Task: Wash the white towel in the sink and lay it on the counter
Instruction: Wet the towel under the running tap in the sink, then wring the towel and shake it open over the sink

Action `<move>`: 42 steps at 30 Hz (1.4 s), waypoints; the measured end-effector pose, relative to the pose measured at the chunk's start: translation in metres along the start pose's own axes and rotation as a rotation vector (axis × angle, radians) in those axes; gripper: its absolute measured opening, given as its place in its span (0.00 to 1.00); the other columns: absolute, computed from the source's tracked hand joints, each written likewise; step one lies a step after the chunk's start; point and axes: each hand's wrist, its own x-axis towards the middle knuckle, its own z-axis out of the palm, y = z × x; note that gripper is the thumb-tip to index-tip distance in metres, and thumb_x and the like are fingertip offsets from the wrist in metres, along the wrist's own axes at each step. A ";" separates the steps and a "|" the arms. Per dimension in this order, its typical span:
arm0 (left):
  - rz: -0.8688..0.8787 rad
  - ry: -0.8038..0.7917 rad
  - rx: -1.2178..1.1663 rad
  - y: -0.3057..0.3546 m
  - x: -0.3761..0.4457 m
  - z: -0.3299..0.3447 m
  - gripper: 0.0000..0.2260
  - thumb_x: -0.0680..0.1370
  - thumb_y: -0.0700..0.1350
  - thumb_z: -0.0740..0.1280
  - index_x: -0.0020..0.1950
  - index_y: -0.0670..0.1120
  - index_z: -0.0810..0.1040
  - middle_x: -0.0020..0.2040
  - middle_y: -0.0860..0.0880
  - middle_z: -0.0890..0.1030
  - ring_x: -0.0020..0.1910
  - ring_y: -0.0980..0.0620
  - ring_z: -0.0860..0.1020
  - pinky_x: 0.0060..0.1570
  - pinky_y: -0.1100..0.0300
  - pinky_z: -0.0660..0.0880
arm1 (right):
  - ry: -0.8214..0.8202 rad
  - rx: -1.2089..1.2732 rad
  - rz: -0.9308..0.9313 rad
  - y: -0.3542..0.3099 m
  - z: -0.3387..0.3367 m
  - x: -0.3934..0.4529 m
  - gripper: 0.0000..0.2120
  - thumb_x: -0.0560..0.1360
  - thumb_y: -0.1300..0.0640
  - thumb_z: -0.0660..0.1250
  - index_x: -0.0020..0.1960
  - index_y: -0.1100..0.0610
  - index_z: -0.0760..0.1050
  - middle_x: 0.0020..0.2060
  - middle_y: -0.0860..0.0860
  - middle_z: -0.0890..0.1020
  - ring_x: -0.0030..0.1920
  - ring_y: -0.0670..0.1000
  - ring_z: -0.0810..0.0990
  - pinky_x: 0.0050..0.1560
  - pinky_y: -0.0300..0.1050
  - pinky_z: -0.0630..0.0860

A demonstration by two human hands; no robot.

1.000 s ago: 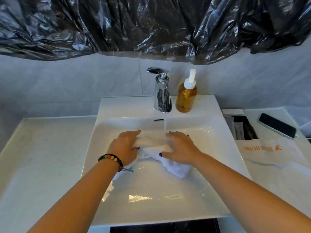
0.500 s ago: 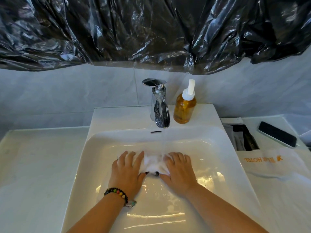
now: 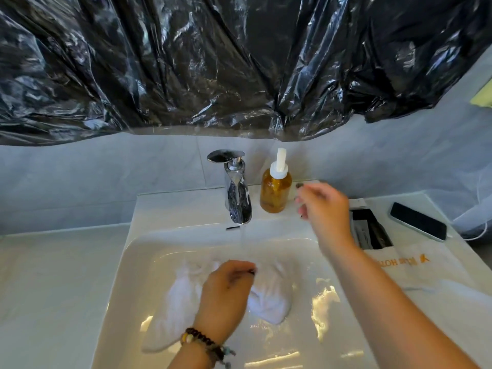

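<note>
Below a running chrome faucet (image 3: 237, 198), left hand (image 3: 226, 291) curled, gripping the wet white towel (image 3: 269, 299) on the sink (image 3: 127, 262) floor, right hand (image 3: 323, 209) lifted, blurred, fingers loose, holding nothing, just beside the amber pump bottle (image 3: 275, 193), bare counter (image 3: 53, 288) at left, phone (image 3: 418, 225) at right.

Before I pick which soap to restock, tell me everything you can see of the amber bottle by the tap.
The amber bottle is clear, rounded and looks like glass or plastic, nearly full of golden liquid. A white collar and tall white pump top it. It stands upright on the sink ledge, right of the faucet. Nothing touches it.
</note>
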 end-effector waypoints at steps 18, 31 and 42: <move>-0.143 0.037 -1.335 0.121 0.063 0.073 0.21 0.85 0.47 0.51 0.73 0.35 0.65 0.71 0.37 0.69 0.71 0.41 0.68 0.69 0.50 0.66 | -0.372 -0.109 0.342 -0.055 0.024 0.093 0.10 0.72 0.58 0.74 0.42 0.57 0.73 0.26 0.50 0.66 0.21 0.44 0.59 0.20 0.36 0.54; -0.111 0.035 -1.382 0.109 0.059 0.072 0.19 0.85 0.46 0.51 0.68 0.34 0.69 0.57 0.39 0.77 0.67 0.40 0.73 0.64 0.50 0.71 | -0.356 -0.082 0.312 -0.049 0.020 0.088 0.10 0.72 0.60 0.75 0.43 0.58 0.72 0.29 0.52 0.73 0.25 0.46 0.63 0.21 0.36 0.57; -0.094 0.006 -1.394 0.098 0.029 0.059 0.19 0.85 0.45 0.51 0.66 0.34 0.72 0.62 0.36 0.79 0.63 0.41 0.77 0.65 0.50 0.72 | -0.140 -0.416 -0.146 -0.061 0.025 0.066 0.13 0.71 0.54 0.75 0.33 0.52 0.73 0.35 0.47 0.78 0.45 0.51 0.80 0.48 0.48 0.78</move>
